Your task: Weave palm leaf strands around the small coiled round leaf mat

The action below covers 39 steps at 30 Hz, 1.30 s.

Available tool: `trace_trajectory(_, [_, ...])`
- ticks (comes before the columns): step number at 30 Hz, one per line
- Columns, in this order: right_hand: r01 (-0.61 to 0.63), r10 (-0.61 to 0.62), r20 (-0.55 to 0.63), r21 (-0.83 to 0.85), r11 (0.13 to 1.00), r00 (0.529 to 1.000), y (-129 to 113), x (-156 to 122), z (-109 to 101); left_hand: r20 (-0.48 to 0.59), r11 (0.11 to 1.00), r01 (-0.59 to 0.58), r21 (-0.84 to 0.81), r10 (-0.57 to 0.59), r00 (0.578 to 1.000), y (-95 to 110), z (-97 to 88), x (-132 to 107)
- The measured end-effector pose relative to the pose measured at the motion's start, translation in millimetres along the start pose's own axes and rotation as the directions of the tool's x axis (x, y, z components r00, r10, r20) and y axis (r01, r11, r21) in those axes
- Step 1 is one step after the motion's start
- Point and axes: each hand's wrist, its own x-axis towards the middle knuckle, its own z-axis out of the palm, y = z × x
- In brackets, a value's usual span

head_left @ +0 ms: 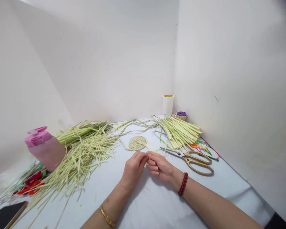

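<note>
My left hand and my right hand meet at the middle of the table, fingers pinched together on a thin pale leaf strip. That strip runs back to a small round woven coil lying just beyond my fingertips. A gold bangle is on my left wrist, a dark red bead bracelet on my right. Gold-handled scissors lie to the right of my right hand.
A heap of shredded pale leaf strips covers the left. A pink bottle lies on it. A neat bundle of cut strips sits at the back right, beside a white cup and a small bowl. A dark phone lies near left.
</note>
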Motion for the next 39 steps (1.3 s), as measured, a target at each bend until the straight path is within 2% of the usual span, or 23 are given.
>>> trace_trajectory(2, [-0.02, 0.018, 0.035, 0.05, 0.999, 0.999, 0, 0, 0, -0.031, 1.0, -0.018, 0.008, 0.018, 0.999, 1, -1.3, 0])
trace_trajectory(7, [-0.073, 0.068, 0.06, 0.09, 0.993, 0.996, 1, -2, 3, -0.047, 0.996, 0.084, -0.033, -0.085, 0.995, 5, -3.8, 0])
trace_trajectory(10, [-0.089, 0.085, 0.052, 0.087, 0.992, 0.995, 0, -3, 5, -0.036, 0.994, 0.095, -0.053, -0.097, 0.995, 4, -4.4, 0])
trace_trajectory(16, [-0.02, 0.017, 0.029, 0.103, 0.994, 0.999, 4, -1, 6, 0.019, 0.998, 0.06, 0.008, -0.06, 0.998, -4, -3.5, 0])
trace_trajectory(20, [0.076, -0.076, -0.063, -0.004, 0.997, 0.995, 8, 0, 7, 0.039, 0.994, 0.108, 0.035, -0.11, 0.993, -1, -0.5, 1])
trace_trajectory(23, [0.146, -0.198, -0.2, -0.245, 0.958, 0.96, 6, 0, 6, 0.063, 0.981, 0.185, -0.056, -0.181, 0.981, 2, 2.0, 2])
trace_trajectory(26, [0.164, -0.3, -0.188, -0.519, 0.839, 0.935, 0, 2, 3, 0.078, 0.936, 0.307, -0.174, -0.298, 0.951, 3, 2.3, 4])
trace_trajectory(29, [0.191, -0.365, -0.106, -0.7, 0.688, 0.925, -6, 2, -1, 0.184, 0.838, 0.444, -0.316, -0.405, 0.895, 3, 0.7, 7])
trace_trajectory(32, [0.216, -0.45, -0.061, -0.815, 0.538, 0.891, -11, 0, -3, 0.303, 0.719, 0.537, -0.44, -0.444, 0.843, 2, 0.6, 9])
trace_trajectory(35, [0.253, -0.513, 0.038, -0.9, 0.356, 0.858, -12, -3, -4, 0.33, 0.628, 0.575, -0.524, -0.473, 0.817, 1, 2.8, 9])
trace_trajectory(37, [0.273, -0.55, 0.116, -0.938, 0.213, 0.827, -12, -4, -5, 0.332, 0.605, 0.585, -0.54, -0.486, 0.809, 0, 3.9, 9])
trace_trajectory(39, [0.266, -0.566, 0.155, -0.956, 0.119, 0.809, -10, -3, -6, 0.338, 0.616, 0.587, -0.525, -0.482, 0.808, -1, 3.8, 8])
